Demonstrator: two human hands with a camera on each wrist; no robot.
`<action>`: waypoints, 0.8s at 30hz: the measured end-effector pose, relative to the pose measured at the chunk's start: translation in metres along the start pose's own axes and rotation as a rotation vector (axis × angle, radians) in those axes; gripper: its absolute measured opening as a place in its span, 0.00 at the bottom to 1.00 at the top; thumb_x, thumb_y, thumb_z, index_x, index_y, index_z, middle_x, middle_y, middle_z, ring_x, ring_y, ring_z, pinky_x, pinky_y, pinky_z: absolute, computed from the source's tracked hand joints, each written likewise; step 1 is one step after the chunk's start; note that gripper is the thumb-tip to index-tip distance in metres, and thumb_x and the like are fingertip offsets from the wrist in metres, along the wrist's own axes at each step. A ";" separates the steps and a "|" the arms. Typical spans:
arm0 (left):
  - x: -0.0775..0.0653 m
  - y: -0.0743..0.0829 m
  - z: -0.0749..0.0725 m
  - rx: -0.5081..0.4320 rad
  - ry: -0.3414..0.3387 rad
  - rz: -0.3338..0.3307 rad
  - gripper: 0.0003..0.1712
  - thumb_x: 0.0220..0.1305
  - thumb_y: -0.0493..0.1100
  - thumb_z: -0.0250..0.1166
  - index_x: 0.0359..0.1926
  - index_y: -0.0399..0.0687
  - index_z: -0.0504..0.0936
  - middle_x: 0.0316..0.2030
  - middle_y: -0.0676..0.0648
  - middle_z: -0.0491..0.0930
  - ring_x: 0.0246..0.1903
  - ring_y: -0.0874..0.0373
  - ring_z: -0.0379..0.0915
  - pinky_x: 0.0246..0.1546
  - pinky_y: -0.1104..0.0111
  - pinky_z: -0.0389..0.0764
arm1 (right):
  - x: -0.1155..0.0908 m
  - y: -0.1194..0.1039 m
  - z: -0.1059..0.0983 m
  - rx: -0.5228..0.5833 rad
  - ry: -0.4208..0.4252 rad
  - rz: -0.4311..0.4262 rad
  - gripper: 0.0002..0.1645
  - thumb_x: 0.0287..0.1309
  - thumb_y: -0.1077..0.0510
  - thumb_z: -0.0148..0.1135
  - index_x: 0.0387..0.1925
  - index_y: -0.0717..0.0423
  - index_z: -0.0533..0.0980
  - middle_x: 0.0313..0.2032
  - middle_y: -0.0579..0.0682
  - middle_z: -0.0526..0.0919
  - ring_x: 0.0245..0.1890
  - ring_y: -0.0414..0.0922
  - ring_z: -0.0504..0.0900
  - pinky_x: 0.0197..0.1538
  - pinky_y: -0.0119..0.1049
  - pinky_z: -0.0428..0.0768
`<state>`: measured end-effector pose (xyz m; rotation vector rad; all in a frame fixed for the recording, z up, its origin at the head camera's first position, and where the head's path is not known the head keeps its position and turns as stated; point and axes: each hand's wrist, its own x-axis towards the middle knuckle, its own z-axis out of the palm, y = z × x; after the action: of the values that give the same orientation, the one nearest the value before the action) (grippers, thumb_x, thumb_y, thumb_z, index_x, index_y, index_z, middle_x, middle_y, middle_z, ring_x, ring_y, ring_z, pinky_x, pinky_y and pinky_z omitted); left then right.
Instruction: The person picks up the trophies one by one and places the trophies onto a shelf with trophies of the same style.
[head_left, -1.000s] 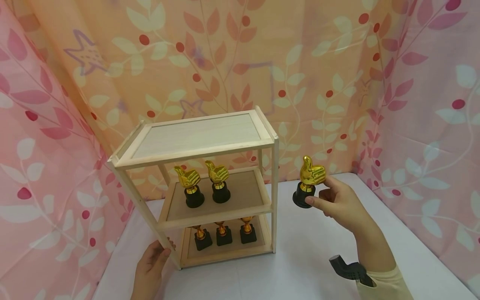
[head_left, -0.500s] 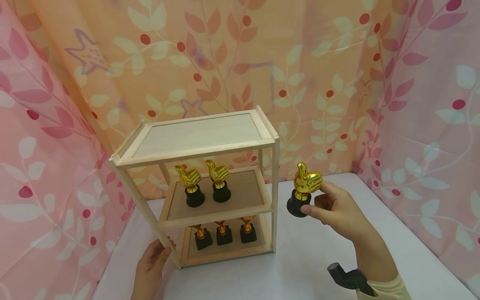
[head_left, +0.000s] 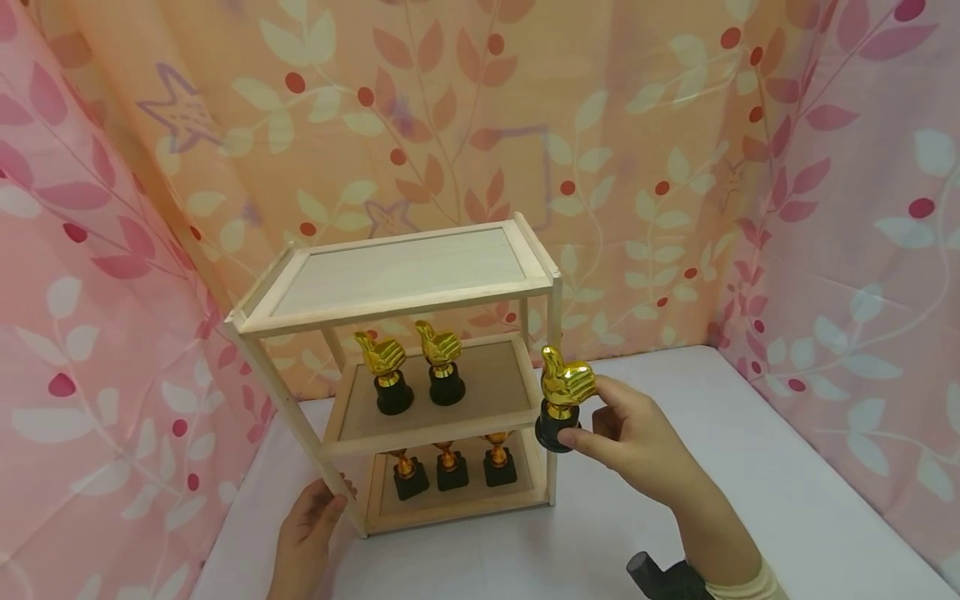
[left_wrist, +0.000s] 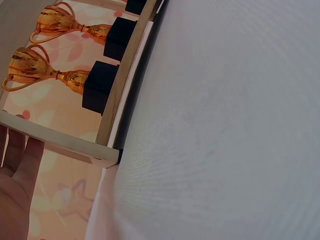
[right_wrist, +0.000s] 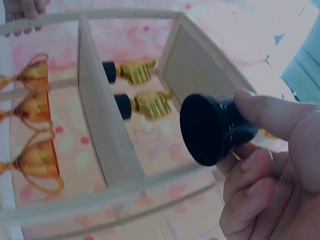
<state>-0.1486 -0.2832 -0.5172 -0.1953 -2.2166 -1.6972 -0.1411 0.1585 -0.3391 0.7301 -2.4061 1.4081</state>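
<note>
My right hand (head_left: 633, 437) pinches a gold thumbs-up trophy (head_left: 567, 383) by its round black base, thumb in front. It is upright and overlaps the right front post of the wooden shelf (head_left: 438, 435) in the head view. In the right wrist view the trophy's black base (right_wrist: 205, 129) faces the camera and its gold part is mostly hidden. Two matching thumbs-up trophies (head_left: 384, 357) stand on the middle shelf, left of centre. My left hand (head_left: 309, 525) holds the shelf's left front post low down, some fingers hidden behind it.
Three gold cup trophies (head_left: 453, 471) with square black bases stand in a row on the bottom tier, their tops partly hidden by the middle tier. The shelf stands on a white-covered table (head_left: 645, 533). Patterned curtains (head_left: 637, 167) enclose the back and sides.
My right hand has carried the thumbs-up trophy left and slightly down, from beside the shelf to its right front post. My left hand stays on the left post.
</note>
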 end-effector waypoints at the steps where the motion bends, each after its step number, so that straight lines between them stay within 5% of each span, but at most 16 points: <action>1: 0.000 0.000 0.000 0.002 0.002 0.004 0.16 0.71 0.35 0.54 0.58 0.38 0.71 0.48 0.38 0.78 0.49 0.62 0.76 0.51 0.80 0.77 | 0.001 -0.003 0.003 -0.004 0.000 0.009 0.28 0.52 0.51 0.72 0.54 0.36 0.72 0.22 0.45 0.68 0.16 0.36 0.65 0.17 0.29 0.67; 13: 0.001 0.003 0.001 0.041 0.009 -0.022 0.17 0.72 0.40 0.55 0.59 0.45 0.72 0.51 0.40 0.78 0.50 0.64 0.77 0.51 0.81 0.75 | 0.011 -0.022 0.031 -0.083 0.087 0.110 0.28 0.48 0.35 0.68 0.52 0.29 0.73 0.26 0.43 0.72 0.16 0.39 0.67 0.16 0.30 0.69; 24: 0.000 0.003 0.001 0.021 0.016 0.010 0.17 0.71 0.37 0.55 0.58 0.36 0.71 0.50 0.36 0.78 0.49 0.64 0.77 0.51 0.81 0.76 | 0.013 -0.035 0.052 -0.081 0.148 0.170 0.25 0.49 0.38 0.70 0.49 0.32 0.74 0.39 0.38 0.78 0.21 0.41 0.71 0.22 0.31 0.75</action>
<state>-0.1477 -0.2817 -0.5151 -0.1858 -2.2170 -1.6642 -0.1319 0.0955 -0.3333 0.3952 -2.4392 1.3646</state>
